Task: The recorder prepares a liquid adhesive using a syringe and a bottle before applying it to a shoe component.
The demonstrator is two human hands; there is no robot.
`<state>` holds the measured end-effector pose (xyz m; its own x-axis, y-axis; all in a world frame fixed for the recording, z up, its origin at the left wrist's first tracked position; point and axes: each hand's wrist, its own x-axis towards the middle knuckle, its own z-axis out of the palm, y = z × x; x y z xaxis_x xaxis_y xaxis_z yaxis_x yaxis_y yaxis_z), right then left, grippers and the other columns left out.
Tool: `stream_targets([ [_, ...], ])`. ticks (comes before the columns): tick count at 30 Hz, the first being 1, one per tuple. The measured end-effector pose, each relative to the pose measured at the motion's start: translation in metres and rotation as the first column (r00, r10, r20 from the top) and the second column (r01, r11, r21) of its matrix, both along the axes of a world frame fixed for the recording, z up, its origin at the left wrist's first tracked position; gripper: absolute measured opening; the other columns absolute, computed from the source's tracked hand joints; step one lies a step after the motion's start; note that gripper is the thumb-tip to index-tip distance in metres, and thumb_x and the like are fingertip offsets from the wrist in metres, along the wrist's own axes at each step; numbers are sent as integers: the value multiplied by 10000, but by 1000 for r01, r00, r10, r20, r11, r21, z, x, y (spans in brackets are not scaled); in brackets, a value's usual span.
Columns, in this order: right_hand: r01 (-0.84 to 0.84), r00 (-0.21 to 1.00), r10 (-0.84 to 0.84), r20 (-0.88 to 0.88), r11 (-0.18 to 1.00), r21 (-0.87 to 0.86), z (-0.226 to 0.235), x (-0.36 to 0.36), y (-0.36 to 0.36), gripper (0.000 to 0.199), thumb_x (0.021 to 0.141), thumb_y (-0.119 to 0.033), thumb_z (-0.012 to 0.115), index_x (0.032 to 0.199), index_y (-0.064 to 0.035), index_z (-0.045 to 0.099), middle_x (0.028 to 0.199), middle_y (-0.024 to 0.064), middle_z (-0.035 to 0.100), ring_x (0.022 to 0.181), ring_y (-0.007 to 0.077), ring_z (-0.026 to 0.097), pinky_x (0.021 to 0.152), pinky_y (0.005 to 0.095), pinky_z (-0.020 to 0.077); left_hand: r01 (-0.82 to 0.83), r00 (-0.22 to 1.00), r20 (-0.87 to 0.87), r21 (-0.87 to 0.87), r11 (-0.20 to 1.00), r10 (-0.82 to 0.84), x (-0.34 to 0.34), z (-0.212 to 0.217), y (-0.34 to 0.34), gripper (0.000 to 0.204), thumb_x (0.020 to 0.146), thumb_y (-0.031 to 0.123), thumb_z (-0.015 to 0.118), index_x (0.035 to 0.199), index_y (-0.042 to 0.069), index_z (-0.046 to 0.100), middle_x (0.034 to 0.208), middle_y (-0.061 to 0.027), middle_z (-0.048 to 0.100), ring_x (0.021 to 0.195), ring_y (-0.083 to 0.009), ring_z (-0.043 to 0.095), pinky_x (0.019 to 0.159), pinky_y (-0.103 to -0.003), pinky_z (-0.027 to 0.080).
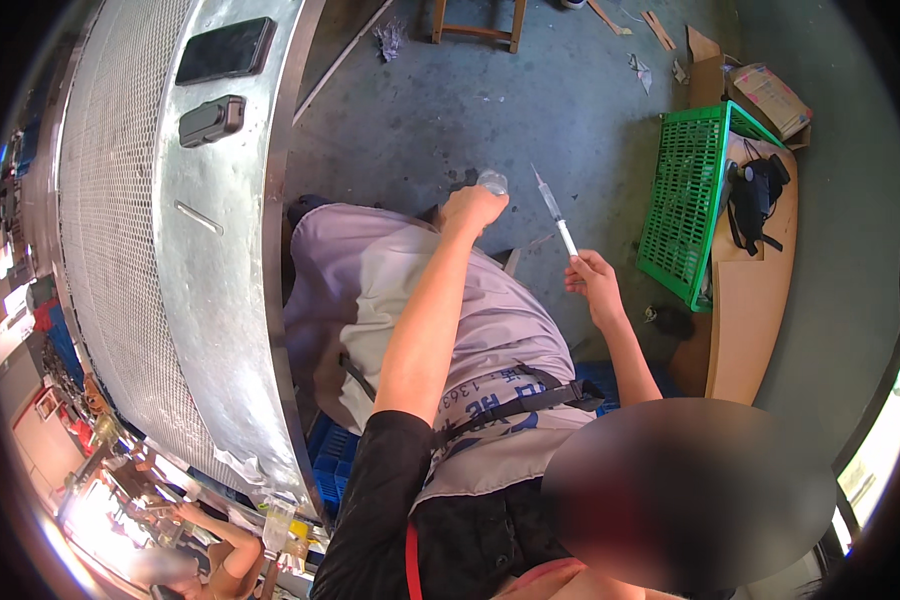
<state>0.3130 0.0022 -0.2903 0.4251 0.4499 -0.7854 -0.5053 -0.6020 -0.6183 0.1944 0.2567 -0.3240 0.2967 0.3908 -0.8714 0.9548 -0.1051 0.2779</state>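
Note:
My left hand (473,208) is stretched out in front of me and grips a small clear bottle (492,182) by its lower part. My right hand (592,279) is to its right and a little nearer to me. It pinches a thin syringe (554,210) at the plunger end, and the needle tip points up and to the left, toward the bottle. A gap shows between the needle tip and the bottle. Both hands are above my lap, which a pale grey apron (490,320) covers.
A large curved metal machine (220,260) with a perforated side fills the left; a black phone (226,50) and a black device (210,120) lie on it. A green crate (685,200), a wooden board (750,300) with a black bag (755,190), cardboard boxes and a stool stand on the concrete floor. Another person (225,550) is at the lower left.

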Motion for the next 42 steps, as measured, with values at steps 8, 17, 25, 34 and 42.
stream_targets([
  [8, 145, 941, -98, -324, 982, 124, 24, -29, 35, 172, 980, -198, 593, 1077, -56, 584, 869, 58, 618, 755, 149, 597, 691, 298, 502, -474, 821, -76, -642, 602, 566, 6, -14, -19, 653, 917, 612, 437, 1106, 10, 608, 1059, -169, 727, 940, -290, 708, 938, -540, 452],
  [17, 60, 940, -1, -340, 985, 161, 24, -49, 50, 154, 962, -127, 581, 1102, -61, 569, 893, 54, 614, 767, 152, 592, 707, 298, 493, -726, 274, -91, -673, 144, 957, 27, -27, -45, 471, 962, 548, 447, 1012, 98, 577, 716, -66, 638, 760, -232, 676, 785, -468, 454],
  [25, -57, 994, 78, -78, 970, 236, 22, -65, 74, 538, 917, -27, 585, 1400, -84, 355, 1239, 111, 480, 825, 178, 604, 706, 317, 493, -771, 87, -191, -634, -56, 978, 28, -47, -57, 420, 971, 526, 492, 959, 109, 543, 620, -13, 552, 631, -185, 637, 561, -382, 456],
  [34, 30, 999, -35, 15, 971, 238, 30, -60, 97, 629, 817, 47, 473, 1423, -86, 375, 1297, 127, 469, 630, 114, 490, 547, 263, 392, -766, 164, -173, -642, 14, 971, 26, -48, -60, 465, 934, 557, 514, 995, 99, 561, 731, -63, 650, 699, -209, 653, 642, -408, 465],
  [42, 259, 944, -190, -270, 933, 251, 27, -8, 68, 556, 790, 27, 400, 1341, 2, 470, 1257, 162, 538, 486, 90, 349, 451, 240, 298, -660, 475, 36, -646, 383, 879, 15, -39, -52, 493, 936, 580, 457, 1031, 102, 532, 884, -106, 756, 827, -198, 689, 904, -440, 361],
])
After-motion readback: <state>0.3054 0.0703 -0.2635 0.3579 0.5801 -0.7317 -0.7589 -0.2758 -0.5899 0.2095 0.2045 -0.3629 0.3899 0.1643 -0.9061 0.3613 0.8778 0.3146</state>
